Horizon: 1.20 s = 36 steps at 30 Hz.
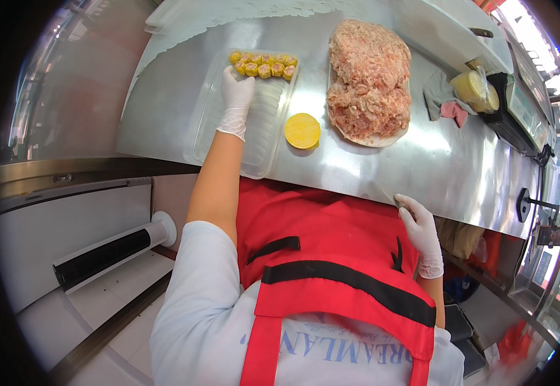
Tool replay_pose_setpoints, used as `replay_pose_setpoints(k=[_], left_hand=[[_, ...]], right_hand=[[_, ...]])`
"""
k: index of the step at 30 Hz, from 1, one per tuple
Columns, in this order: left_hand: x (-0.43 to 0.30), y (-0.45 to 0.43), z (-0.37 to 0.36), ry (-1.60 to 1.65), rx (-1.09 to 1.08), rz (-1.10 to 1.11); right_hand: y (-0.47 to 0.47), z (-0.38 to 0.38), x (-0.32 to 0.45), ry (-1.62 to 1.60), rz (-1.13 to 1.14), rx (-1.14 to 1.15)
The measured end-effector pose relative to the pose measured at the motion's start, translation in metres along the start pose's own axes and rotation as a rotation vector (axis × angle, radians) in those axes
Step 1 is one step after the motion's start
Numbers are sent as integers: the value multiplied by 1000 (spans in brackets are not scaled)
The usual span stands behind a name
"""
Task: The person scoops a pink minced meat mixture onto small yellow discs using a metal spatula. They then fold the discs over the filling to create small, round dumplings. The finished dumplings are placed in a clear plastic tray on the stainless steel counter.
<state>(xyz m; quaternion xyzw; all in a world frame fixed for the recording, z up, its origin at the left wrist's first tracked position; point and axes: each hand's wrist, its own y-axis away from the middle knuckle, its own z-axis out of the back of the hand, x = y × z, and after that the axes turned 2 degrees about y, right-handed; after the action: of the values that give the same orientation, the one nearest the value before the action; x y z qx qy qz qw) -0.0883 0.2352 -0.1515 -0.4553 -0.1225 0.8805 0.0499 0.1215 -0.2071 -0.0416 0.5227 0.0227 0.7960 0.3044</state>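
Observation:
My left hand (pixel 238 94), in a white glove, reaches into a clear plastic tray (pixel 263 161). Its fingertips are at the left end of the front row of yellow-wrapped, meat-filled dumplings (pixel 264 71); whether they grip one cannot be made out. Two rows of these stand along the tray's far end. To the tray's right is a stack of round yellow dumpling wrappers (pixel 302 131). A large mound of minced meat (pixel 369 82) sits on a white tray further right. Also gloved, my right hand (pixel 417 227) holds a thin flat tool (pixel 387 194) by the counter's front edge.
On the steel counter (pixel 164 111), grey and pink cloths (pixel 453 112) lie beside bagged yellow wrappers (pixel 475 91) and a scale (pixel 521 113). A white plastic bin (pixel 453 26) stands behind. A phone stand (pixel 525 205) is at right. A tower fan (pixel 111 253) is lower left.

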Motion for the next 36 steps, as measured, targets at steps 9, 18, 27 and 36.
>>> replay_pose_setpoints(k=[9, 18, 27, 36], left_hand=[[-82, 126, 55, -22, 805, -647], [-82, 107, 48, -22, 1095, -432], [-74, 111, 49, 117, 958, -543], [-87, 128, 78, 1660, 1001, 866]], right_hand=[[-16, -10, 17, -17, 54, 48], [-11, -15, 12, -90, 27, 77], [-14, -17, 10, -52, 77, 54], [-57, -30, 46, 179, 443, -49]])
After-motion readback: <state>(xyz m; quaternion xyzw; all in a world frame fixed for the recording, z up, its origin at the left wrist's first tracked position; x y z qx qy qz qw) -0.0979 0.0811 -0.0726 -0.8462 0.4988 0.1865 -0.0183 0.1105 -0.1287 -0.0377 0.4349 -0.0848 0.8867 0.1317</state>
